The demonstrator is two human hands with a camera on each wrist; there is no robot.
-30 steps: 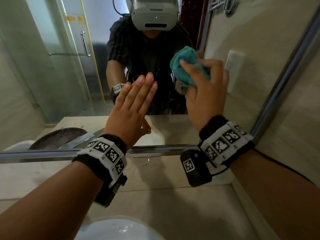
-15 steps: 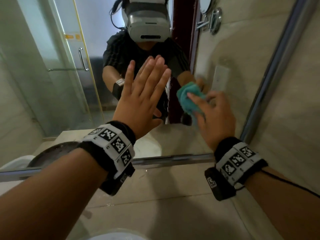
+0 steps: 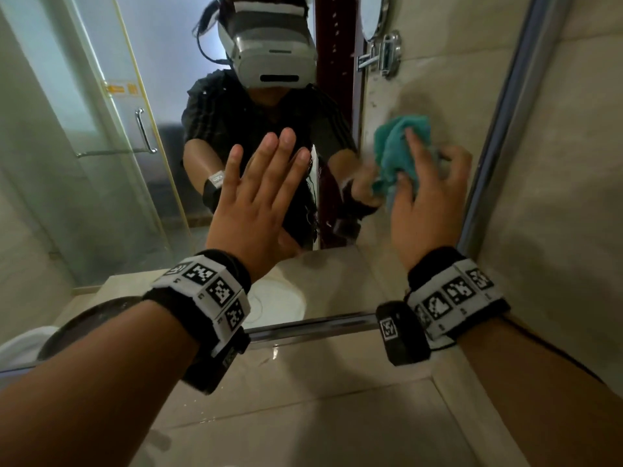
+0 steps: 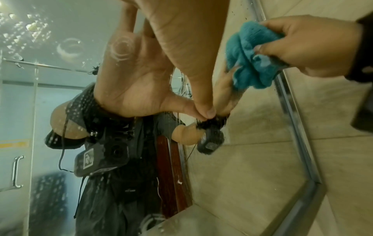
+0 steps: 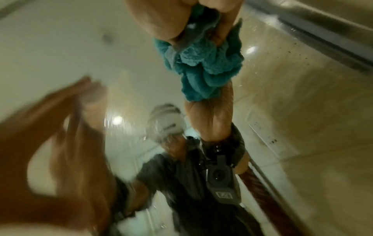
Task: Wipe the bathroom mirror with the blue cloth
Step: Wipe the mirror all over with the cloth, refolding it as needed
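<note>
The bathroom mirror (image 3: 101, 183) fills the wall ahead, framed in metal. My right hand (image 3: 428, 193) grips a bunched blue cloth (image 3: 401, 146) and presses it to the glass close to the mirror's right edge. The cloth (image 4: 248, 52) shows crumpled in the left wrist view, and the cloth (image 5: 203, 68) hangs from the curled fingers in the right wrist view. My left hand (image 3: 259, 190) lies flat on the glass left of the cloth, fingers straight and together. In the left wrist view the left hand (image 4: 181, 47) has its thumb tip touching the mirror.
The mirror's metal frame (image 3: 499, 123) runs up the right side and along the bottom (image 3: 310, 326). A beige tiled wall (image 3: 556, 230) stands to the right. A beige counter (image 3: 303, 416) lies below. The reflection shows a glass shower door (image 3: 135, 136) and the person wearing a headset.
My right hand has carried the cloth down and back up near the mirror's right edge. My left hand rose up the glass and stays flat on it.
</note>
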